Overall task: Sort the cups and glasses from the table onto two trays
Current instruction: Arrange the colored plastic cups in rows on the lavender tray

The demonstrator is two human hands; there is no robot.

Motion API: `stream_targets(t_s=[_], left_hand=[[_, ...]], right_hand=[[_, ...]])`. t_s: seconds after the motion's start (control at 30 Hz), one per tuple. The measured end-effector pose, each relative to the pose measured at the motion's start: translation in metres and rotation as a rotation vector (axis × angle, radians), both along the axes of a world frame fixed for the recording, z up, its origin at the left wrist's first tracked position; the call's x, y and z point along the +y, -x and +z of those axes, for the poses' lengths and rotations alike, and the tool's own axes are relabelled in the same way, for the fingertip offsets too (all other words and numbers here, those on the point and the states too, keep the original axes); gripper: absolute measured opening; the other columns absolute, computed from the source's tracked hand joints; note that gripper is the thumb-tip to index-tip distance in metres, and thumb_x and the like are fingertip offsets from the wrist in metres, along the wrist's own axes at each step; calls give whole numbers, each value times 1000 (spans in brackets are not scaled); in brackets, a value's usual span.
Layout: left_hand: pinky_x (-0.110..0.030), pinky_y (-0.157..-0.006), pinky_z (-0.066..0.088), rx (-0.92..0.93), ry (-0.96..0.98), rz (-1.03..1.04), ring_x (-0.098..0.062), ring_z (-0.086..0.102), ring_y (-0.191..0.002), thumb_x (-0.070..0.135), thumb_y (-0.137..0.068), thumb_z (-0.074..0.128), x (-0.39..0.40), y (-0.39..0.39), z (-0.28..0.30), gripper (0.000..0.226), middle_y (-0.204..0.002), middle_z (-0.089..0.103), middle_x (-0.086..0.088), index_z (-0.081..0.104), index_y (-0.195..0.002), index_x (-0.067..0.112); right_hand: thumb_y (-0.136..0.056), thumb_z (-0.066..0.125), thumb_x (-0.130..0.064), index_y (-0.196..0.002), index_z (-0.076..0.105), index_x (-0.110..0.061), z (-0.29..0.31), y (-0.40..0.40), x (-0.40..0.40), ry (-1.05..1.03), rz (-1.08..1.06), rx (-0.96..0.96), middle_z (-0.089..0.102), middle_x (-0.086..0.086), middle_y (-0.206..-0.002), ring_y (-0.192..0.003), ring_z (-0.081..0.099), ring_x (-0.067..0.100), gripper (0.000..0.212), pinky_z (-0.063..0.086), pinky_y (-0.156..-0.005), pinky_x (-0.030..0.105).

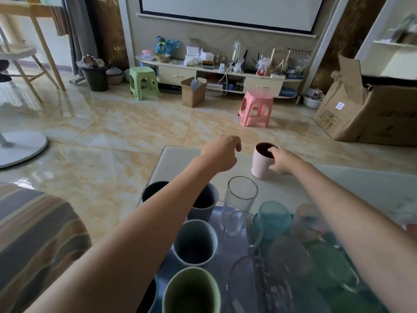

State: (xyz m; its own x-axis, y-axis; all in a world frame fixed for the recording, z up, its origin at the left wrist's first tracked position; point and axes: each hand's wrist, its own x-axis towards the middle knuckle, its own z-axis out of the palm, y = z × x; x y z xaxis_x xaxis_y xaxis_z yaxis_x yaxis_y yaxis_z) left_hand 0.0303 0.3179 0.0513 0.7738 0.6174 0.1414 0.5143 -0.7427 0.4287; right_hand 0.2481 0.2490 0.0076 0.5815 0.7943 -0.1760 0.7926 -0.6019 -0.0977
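Note:
A pale pink cup (261,164) stands upright near the far edge of the table (176,159). My right hand (283,160) grips it at the rim, fingers over the lip. My left hand (222,152) hovers to its left with loosely curled fingers, holding nothing. Closer to me stand opaque cups: a dark one (152,190), a grey-blue one (205,203), a light blue one (195,242) and a green one (191,292). To their right are clear glasses (240,199), a teal glass (274,218) and a pinkish glass (308,222).
A striped cushion (38,236) lies at the left beside the table. Beyond the table the tiled floor holds a pink stool (256,108), a green stool (143,82) and cardboard boxes (370,114). A cluttered TV cabinet (221,73) lines the back wall.

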Motion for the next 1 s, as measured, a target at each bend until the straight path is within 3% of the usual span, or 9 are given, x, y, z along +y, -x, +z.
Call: stream_targets(t_s=[0.13,0.23,0.33,0.43,0.6,0.73,0.83,0.9,1.0], left_hand=[[-42,-77,57,-14,33,-12,-24,62,-91,2,-83,48,4,-14,-4,31,-106,63,-4,59,-108,17],[-39,-76,55,-26,51,-10,-25,61,-92,2,-83,48,3,-14,-4,30,-106,65,-6,60,-108,15],[-36,-75,52,-55,98,3,-24,59,-93,3,-85,50,2,-6,-1,31,-108,63,-7,58,-113,14],[-30,-77,46,-116,162,29,-24,56,-97,2,-86,54,1,11,8,39,-119,58,-10,51,-124,13],[-27,-85,41,-347,285,147,-29,52,-115,-10,-90,34,-8,57,43,48,-129,51,-17,44,-132,9],[-35,-87,41,-435,405,176,-33,51,-110,-9,-91,29,-24,110,74,52,-129,50,-29,34,-139,10],[-31,-87,45,-356,445,142,-33,42,-130,-17,-84,38,-44,163,91,76,-147,32,-19,23,-147,23],[-23,-74,48,-256,487,60,-29,38,-134,-25,-76,42,-63,200,100,93,-153,24,-12,19,-149,28],[-32,-81,52,-82,550,-28,-22,43,-126,-26,-70,52,-88,249,102,88,-145,39,-6,38,-138,27]], right_hand=[[-90,55,-22,-127,47,1,-31,-15,16,-53,-72,26,52,21,-131,-115,53,36,44,42,-92,34],[-91,51,-16,-101,62,-7,-35,-4,9,-216,-16,-90,62,15,-106,-100,59,33,18,43,-77,31],[-90,47,-13,-79,55,-7,-23,16,-5,-361,38,-89,55,11,-85,-80,54,32,15,34,-62,31],[-90,47,-10,-87,58,-3,12,43,-20,-477,141,-90,54,9,-84,-73,48,26,13,31,-59,31],[-87,49,-2,-85,62,-8,90,108,-51,-600,452,23,64,10,-85,-82,59,29,15,49,-75,41],[-87,47,6,-90,65,-10,135,176,-84,-576,630,59,69,6,-87,-84,64,21,24,53,-79,37],[-89,51,4,-96,66,-8,152,215,-110,-497,748,32,68,2,-89,-84,64,17,21,53,-80,37],[-90,54,-1,-97,65,-8,154,236,-126,-463,833,29,69,3,-91,-84,64,16,15,53,-80,37],[-92,56,-5,-97,65,-10,149,269,-148,-404,939,20,68,1,-92,-83,63,12,12,54,-78,37]])
